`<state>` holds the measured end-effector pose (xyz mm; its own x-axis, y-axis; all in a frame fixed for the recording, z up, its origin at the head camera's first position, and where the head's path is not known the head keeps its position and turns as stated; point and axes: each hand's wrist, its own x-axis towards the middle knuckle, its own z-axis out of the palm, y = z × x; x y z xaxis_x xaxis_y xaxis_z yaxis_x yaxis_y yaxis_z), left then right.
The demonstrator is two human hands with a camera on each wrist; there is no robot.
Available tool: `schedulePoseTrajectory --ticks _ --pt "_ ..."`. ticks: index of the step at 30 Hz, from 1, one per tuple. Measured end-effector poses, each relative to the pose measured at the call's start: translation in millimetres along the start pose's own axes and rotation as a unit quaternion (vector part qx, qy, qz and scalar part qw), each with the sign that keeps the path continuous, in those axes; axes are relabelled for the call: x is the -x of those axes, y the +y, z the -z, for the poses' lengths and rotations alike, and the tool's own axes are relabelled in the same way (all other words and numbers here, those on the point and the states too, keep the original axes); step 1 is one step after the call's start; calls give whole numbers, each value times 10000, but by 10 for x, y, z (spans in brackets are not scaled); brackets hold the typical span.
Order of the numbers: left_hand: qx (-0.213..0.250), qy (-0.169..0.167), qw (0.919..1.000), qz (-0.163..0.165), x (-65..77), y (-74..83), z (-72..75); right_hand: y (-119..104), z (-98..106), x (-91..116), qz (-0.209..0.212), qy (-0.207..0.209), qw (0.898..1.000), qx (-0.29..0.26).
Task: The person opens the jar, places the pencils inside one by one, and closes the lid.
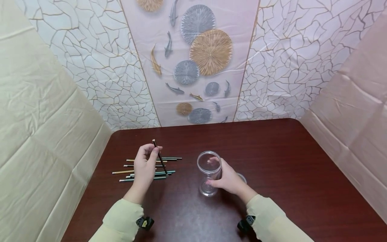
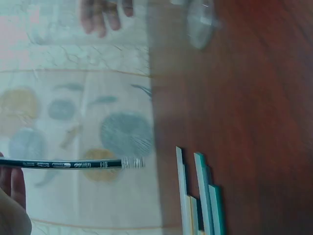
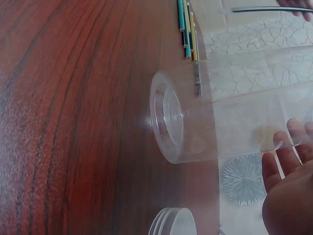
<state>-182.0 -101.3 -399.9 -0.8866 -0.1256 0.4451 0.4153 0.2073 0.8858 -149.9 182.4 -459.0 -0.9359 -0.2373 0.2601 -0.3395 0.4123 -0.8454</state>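
As seen in the head view, cloth: hung as a back wall, white with gold crackle lines at both sides, a pinkish middle panel with grey and gold discs and fish.
Table: dark red-brown, finely grained, spread beneath both hands.
Sleeves: pale yellow-green, on both forearms.
Pencils: teal, yellow and dark, laid left to right in loose rows on the table, partly hidden by the left hand.
Jar: clear, upright, mouth upward, between the hands; base touching the table or just above it, cannot tell which.
Right hand: curved round the jar from the right, thumb toward the near side, spread no wider than the jar.
Left hand: above the pencils, thumb and fingers pinched together on one pencil.
Lid: round, ridged, flat on the table just beside the jar.
Held pencil: black with a silver band at the lower end, tilted, upper end leftward, apart from the pencils below.
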Motion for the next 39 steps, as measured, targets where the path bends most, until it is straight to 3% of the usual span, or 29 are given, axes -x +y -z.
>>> schedulePoseTrajectory --ticks 9,14,18,22,29,33,39 --pt "614 389 9971 -217 -93 276 -49 16 -7 -4 153 -21 9999 10" --pt "602 531 9958 -432 -125 443 -81 14 2 -1 314 33 9995 52" --pt "899 605 9925 -567 -158 565 -115 14 10 5 265 -20 9996 -34" --pt "1611 651 9829 -610 -196 654 -157 8 15 11 155 -79 9998 -125" --pt "2827 681 9559 -402 -200 783 -246 33 5 14 147 -62 9999 -47" --pt "3156 586 9465 -337 -173 815 -293 54 4 16 172 -56 9998 -9" --pt "3362 435 9403 -308 -130 816 -369 44 9 16 154 -89 9998 -60"
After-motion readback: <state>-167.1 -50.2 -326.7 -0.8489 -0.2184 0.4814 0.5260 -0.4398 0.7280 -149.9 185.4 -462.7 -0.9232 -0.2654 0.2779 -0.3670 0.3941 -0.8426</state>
